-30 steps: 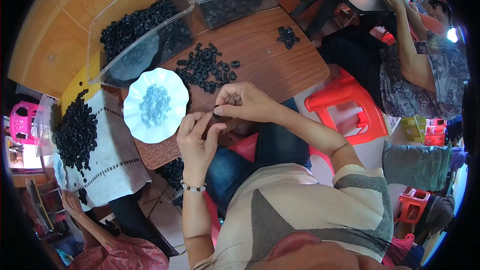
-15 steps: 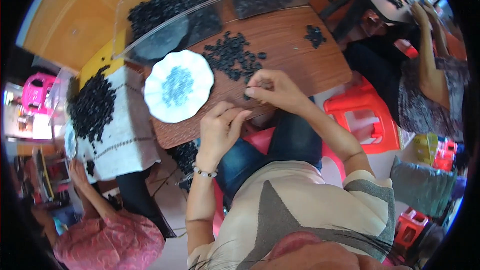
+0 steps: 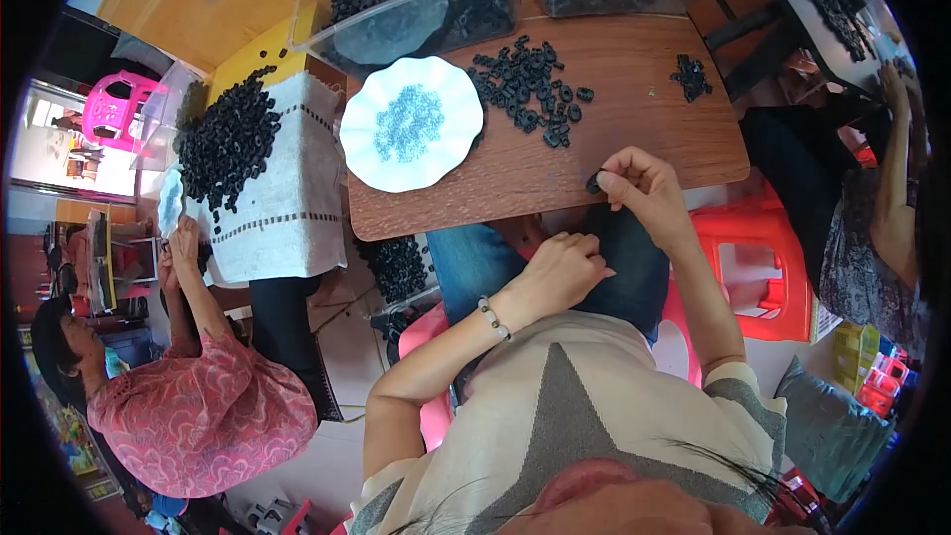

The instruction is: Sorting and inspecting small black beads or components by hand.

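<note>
thumb and forefinger of the right hand (image 3: 646,196), we see in the head view, pinch a small black piece (image 3: 594,181), rounded and partly covered by the fingers, at the near edge of the brown table (image 3: 654,144). the left hand (image 3: 562,274) curls above the lap, and we cannot tell whether it holds anything. we find similar loose black pieces (image 3: 522,87) beside a white scalloped plate (image 3: 357,144) of tiny clear bits (image 3: 409,123).
</note>
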Tool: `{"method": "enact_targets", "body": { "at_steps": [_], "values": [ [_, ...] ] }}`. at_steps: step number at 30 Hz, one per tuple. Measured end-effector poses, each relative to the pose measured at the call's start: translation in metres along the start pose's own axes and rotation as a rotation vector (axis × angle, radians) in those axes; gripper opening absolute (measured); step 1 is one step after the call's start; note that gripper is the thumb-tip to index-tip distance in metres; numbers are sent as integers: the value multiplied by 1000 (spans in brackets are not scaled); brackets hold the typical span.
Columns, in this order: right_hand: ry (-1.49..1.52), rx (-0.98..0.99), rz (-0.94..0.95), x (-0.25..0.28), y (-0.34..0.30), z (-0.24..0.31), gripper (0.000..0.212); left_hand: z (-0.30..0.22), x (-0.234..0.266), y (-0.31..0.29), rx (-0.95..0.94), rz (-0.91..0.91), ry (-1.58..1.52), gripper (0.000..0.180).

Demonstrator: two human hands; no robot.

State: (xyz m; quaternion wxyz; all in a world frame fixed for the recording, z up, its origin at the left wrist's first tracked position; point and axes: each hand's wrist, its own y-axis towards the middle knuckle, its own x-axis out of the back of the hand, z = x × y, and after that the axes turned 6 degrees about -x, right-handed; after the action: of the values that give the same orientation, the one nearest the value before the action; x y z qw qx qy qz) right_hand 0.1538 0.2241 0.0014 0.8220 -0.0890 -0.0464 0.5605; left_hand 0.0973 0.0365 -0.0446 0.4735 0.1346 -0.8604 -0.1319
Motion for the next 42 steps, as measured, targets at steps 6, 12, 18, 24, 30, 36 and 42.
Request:
{"method": "enact_targets", "body": {
  "at_steps": [6, 12, 18, 24, 30, 36, 42],
  "values": [
    [10, -12, -13, 1, -4, -9, 13, 30, -35, -13, 49, 275, -58, 27],
    [4, -8, -16, 3, -3, -15, 16, 52, -37, -27, 249, 425, 66, 27],
    [3, -12, -17, 0, -3, -15, 18, 65, -40, -37, 329, 494, 90, 31],
    [13, -25, -27, -2, -3, -16, 18, 67, -45, -44, 337, 491, 102, 27],
    [-9, -47, -33, -1, -1, -16, 19, 69, -48, -46, 334, 466, 68, 25],
    [6, -25, -16, 1, 1, -2, 17, 61, -36, -39, 325, 447, 13, 24],
    [-80, 101, -23, 19, 27, 41, 17, 64, -40, -44, 330, 474, 49, 29]
  ]
}}
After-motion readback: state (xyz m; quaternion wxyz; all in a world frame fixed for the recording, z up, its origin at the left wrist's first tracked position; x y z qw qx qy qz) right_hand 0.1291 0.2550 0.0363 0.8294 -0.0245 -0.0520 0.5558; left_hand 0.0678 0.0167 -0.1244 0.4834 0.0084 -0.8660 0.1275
